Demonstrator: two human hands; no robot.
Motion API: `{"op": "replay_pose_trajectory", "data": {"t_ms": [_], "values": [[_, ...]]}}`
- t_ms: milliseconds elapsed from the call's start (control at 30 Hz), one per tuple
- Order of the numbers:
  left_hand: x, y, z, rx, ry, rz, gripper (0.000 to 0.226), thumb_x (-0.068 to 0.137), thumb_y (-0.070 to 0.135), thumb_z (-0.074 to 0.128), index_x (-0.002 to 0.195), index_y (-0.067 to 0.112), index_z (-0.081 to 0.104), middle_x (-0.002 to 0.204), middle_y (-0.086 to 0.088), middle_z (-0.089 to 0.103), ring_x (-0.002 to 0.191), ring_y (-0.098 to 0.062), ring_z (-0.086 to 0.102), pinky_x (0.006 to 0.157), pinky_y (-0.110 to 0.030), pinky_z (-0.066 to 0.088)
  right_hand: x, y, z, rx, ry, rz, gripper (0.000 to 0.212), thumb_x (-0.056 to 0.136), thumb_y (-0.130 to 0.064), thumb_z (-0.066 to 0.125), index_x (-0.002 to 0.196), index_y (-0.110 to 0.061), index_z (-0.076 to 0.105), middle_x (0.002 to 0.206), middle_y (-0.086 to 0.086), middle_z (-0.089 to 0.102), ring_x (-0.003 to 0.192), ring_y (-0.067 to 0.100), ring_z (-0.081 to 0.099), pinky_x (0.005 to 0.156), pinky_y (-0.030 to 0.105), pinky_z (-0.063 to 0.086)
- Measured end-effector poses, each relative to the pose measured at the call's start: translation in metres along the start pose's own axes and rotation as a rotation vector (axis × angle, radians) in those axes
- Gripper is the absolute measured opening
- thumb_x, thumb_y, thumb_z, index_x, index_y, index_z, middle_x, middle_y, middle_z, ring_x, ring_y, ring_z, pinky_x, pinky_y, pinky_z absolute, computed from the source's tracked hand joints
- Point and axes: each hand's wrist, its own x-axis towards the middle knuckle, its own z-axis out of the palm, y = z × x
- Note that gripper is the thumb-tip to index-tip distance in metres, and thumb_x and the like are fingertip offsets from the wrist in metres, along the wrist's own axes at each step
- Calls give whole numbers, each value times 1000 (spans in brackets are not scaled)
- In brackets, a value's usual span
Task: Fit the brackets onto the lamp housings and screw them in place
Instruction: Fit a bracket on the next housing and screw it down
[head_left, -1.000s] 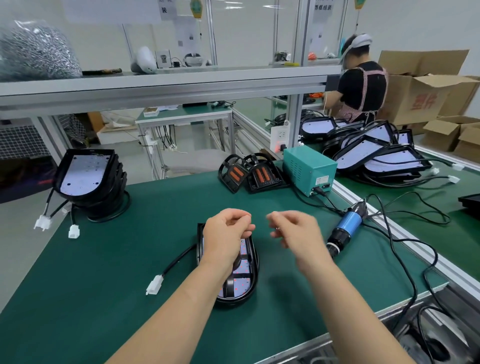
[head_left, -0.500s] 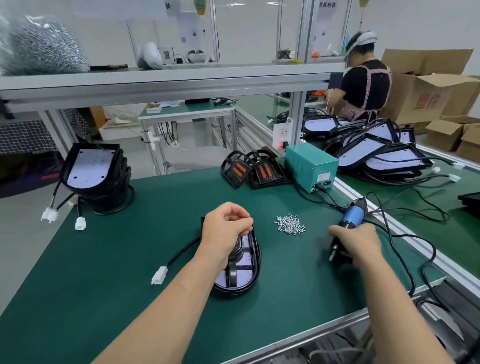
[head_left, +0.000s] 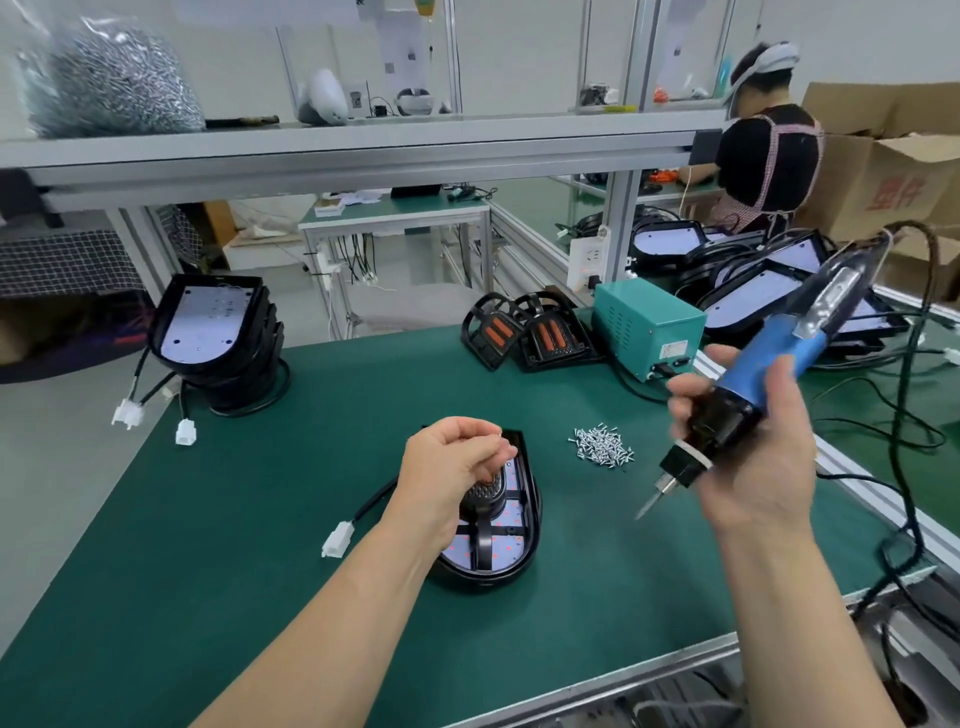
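Beneath curled left hand (head_left: 451, 470), contents unclear, lamp housing (head_left: 536, 514); right hand (head_left: 766, 467) around screwdriver (head_left: 750, 382).

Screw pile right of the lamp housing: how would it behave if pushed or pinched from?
The screw pile is many tiny loose pieces, so a push would likely scatter it rather than slide it whole. Each looks light and small, probably fiddly to pinch singly. The green mat seems matte, so strays would likely stop soon.
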Motion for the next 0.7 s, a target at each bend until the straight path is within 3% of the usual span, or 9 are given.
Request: {"op": "replay_pose_trajectory", "data": {"t_ms": [100,233,500,700], "values": [[-3,3,-2,-13,-1,6,8,90,-9,64,91,-2,66,72,-8,72,71,-18,73,72,-25,59,8,2,17,115,-83,84,27,93,-39,49,103,-16,61,71,3,66,49,11,50,45,18,37],[-6,4,-7,11,2,20,6,95,-5,59,95,-2,63,82,-12,70,69,-14,70,66,-21,58,17,14,44,-121,-63,-76,24,86,-18,58,109,-12,62,60,4,54,49,18,47,51,24,39],[-15,3,-17,-32,17,-15,7,96,-6,57,95,-2,62,87,-14,70,71,-15,69,66,-19,56,30,18,101,-55,-227,-48,13,86,-14,63,98,-9,64,73,1,62,60,13,54,57,21,44],[-22,4,-15,-100,8,-42,8,97,-5,57,94,-1,63,80,-8,74,75,-16,71,67,-21,57,25,22,138,-89,-128,-227,10,82,-3,67,84,-9,59,71,3,56,56,15,52,56,27,47]]}}
